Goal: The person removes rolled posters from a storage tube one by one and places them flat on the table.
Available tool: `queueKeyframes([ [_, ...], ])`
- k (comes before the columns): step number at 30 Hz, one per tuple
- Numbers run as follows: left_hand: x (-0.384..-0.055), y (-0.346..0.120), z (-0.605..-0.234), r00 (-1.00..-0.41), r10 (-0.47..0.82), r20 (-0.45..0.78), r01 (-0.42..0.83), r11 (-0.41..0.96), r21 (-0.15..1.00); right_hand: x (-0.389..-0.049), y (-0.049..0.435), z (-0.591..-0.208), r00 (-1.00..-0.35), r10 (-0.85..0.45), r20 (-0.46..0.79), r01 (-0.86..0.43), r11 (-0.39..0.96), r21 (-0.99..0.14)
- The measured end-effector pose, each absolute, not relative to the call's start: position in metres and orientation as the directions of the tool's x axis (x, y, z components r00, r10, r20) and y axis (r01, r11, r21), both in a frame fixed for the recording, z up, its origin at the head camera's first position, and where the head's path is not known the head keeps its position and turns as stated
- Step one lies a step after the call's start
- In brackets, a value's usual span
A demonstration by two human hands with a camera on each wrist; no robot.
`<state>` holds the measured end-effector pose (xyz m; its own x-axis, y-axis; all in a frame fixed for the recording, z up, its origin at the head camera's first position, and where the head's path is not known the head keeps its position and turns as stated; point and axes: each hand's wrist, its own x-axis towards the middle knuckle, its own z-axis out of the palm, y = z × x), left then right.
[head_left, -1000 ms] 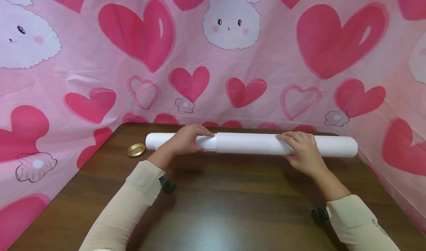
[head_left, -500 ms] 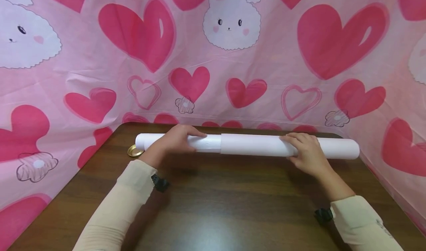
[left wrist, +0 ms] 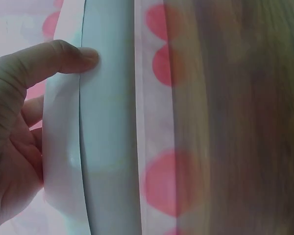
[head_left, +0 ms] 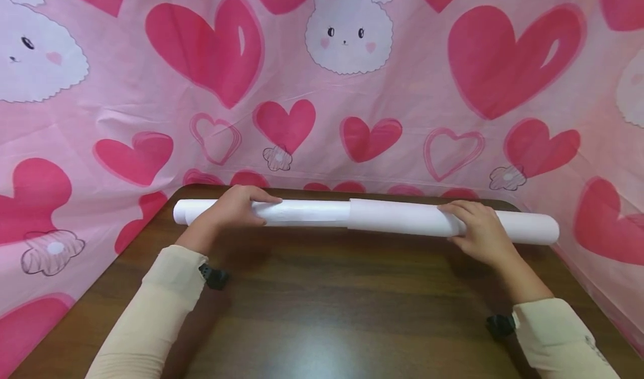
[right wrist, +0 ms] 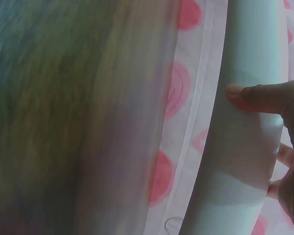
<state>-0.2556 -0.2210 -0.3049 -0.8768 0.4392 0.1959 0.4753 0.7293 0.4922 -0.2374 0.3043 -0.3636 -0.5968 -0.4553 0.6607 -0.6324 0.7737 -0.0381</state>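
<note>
A wide white tube (head_left: 397, 217) lies crosswise over the far part of the table. Out of its left end extends a narrower, glossy white paper roll (head_left: 312, 212). My left hand (head_left: 233, 208) grips this roll near its outer end, thumb in front and fingers behind. The left wrist view shows a loose lengthwise paper edge (left wrist: 68, 147) under that thumb. On the right, my right hand (head_left: 478, 228) holds the wide tube around its middle. In the right wrist view the thumb presses the tube's smooth side (right wrist: 235, 142), with the other fingers partly hidden behind it.
The dark brown wooden table (head_left: 322, 289) spreads out in front of the tube. A pink cloth (head_left: 282, 83) printed with hearts and rabbits hangs around its back and sides. Black wrist cameras (head_left: 213, 276) sit at both cuffs.
My left hand has moved left, drawing more of the paper roll out of the tube. My right hand and the tube have shifted slightly right. The gold lid at the left is now hidden.
</note>
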Motion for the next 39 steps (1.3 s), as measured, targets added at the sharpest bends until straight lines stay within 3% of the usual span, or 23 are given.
queueKeyframes([
  [8, -0.253, -0.252, -0.309, -0.887, 0.395, 0.241, 0.462, 0.779, 0.424, -0.23, 0.322, -0.362, -0.634, -0.421, 0.648, -0.591, 0.805, -0.055],
  [16, -0.247, -0.282, -0.314, -0.908, 0.319, 0.27, 0.408, 0.817, 0.408, -0.214, 0.342, -0.351, -0.723, -0.313, 0.616, -0.474, 0.873, -0.113],
  [20, -0.244, -0.283, -0.315, -0.904, 0.334, 0.267, 0.42, 0.812, 0.406, -0.21, 0.35, -0.346, -0.793, -0.282, 0.54, -0.417, 0.897, -0.146],
  [25, -0.241, -0.284, -0.317, -0.895, 0.347, 0.28, 0.437, 0.812, 0.388, -0.205, 0.366, -0.345, -0.882, -0.218, 0.419, -0.352, 0.894, -0.276],
  [29, -0.241, -0.285, -0.319, -0.885, 0.357, 0.3, 0.454, 0.804, 0.383, -0.201, 0.378, -0.347, -0.92, -0.182, 0.347, -0.305, 0.889, -0.343],
  [39, -0.244, -0.278, -0.322, -0.891, 0.352, 0.285, 0.447, 0.786, 0.427, -0.197, 0.403, -0.359, -0.963, -0.105, 0.246, -0.186, 0.925, -0.333],
])
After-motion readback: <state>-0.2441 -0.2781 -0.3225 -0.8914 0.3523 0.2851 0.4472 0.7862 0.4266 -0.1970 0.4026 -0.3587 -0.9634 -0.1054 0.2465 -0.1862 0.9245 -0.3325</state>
